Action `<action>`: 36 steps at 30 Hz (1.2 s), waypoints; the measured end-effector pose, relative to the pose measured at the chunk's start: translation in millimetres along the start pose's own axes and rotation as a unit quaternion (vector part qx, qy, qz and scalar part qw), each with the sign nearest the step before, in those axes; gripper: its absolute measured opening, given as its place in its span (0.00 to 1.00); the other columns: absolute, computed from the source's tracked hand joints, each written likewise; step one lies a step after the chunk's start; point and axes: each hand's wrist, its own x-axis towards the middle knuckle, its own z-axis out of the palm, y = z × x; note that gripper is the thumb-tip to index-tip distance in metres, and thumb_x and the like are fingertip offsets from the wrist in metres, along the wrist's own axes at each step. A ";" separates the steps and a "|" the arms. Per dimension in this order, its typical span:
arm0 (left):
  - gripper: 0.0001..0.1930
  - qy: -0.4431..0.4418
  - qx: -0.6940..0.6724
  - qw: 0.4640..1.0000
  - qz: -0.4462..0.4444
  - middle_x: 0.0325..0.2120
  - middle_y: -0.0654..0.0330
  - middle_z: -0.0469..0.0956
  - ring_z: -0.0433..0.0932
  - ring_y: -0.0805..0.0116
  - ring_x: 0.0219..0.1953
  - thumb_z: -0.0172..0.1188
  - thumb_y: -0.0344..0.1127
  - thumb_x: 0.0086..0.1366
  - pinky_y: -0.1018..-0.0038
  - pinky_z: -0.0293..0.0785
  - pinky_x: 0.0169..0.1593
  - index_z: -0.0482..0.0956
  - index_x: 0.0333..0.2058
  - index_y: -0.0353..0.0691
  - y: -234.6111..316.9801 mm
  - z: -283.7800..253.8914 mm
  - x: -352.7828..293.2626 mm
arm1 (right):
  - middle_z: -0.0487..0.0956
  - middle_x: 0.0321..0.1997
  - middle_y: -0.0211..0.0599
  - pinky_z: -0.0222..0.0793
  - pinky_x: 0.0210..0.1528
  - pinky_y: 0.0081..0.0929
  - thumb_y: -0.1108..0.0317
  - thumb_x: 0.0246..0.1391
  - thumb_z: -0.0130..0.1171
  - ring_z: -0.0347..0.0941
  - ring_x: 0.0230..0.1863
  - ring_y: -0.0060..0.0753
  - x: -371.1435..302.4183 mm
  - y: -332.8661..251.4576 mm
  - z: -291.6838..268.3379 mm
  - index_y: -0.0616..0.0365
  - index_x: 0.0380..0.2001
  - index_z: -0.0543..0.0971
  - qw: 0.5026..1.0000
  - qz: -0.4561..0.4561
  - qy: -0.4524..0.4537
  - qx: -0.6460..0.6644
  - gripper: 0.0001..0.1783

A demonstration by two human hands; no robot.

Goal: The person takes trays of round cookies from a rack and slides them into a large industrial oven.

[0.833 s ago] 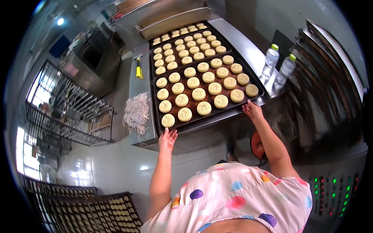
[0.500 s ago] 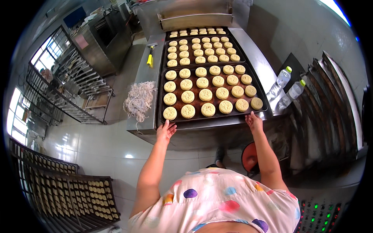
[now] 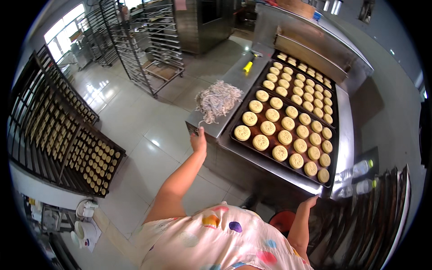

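Note:
My left hand is at the near left corner of the metal table, fingers loosely stretched, with nothing seen in it. Just beyond its fingertips lies a tangled heap of pale string, one strand trailing toward the hand. My right hand is held out flat beside the table's front edge, near the right corner of the nearest baking tray. It holds nothing that I can see. Rows of round, patterned pale mooncakes fill that dark tray, and further trays of them stand behind it.
A yellow-handled scraper lies on the table's left side. Two clear bottles stand at the right beside upright stacked trays. To the left are a loaded tray rack and a metal rack. A red round stool sits below the table.
Both hands have come away from the nearest tray's front edge. My view has turned left, so the table now appears slanted at the right. The tray still lies on the table.

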 end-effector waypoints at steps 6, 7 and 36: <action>0.49 0.097 0.126 0.982 -0.104 0.48 0.36 0.66 0.70 0.43 0.49 0.57 0.64 0.51 0.58 0.68 0.51 0.56 0.52 0.18 37.2 41.7 11.7 | 0.67 0.52 0.66 0.61 0.56 0.45 0.37 0.52 0.43 0.65 0.54 0.60 -16.0 -0.6 63.6 0.74 0.51 0.63 0.966 0.083 0.173 -0.176 0.44; 0.49 0.109 0.112 0.983 -0.100 0.48 0.36 0.67 0.70 0.43 0.49 0.57 0.64 0.51 0.58 0.68 0.51 0.56 0.52 0.18 41.8 43.8 6.0 | 0.67 0.51 0.68 0.61 0.56 0.48 0.36 0.52 0.42 0.65 0.53 0.62 -19.5 -0.6 65.2 0.74 0.50 0.64 0.958 0.084 0.208 -0.181 0.44; 0.49 0.137 0.122 0.978 -0.099 0.43 0.34 0.70 0.72 0.41 0.45 0.55 0.65 0.51 0.57 0.70 0.49 0.59 0.51 0.18 20.6 50.7 12.6 | 0.73 0.43 0.64 0.65 0.50 0.50 0.36 0.53 0.40 0.70 0.46 0.61 -34.7 6.7 78.1 0.74 0.41 0.69 0.918 0.009 0.308 -0.251 0.42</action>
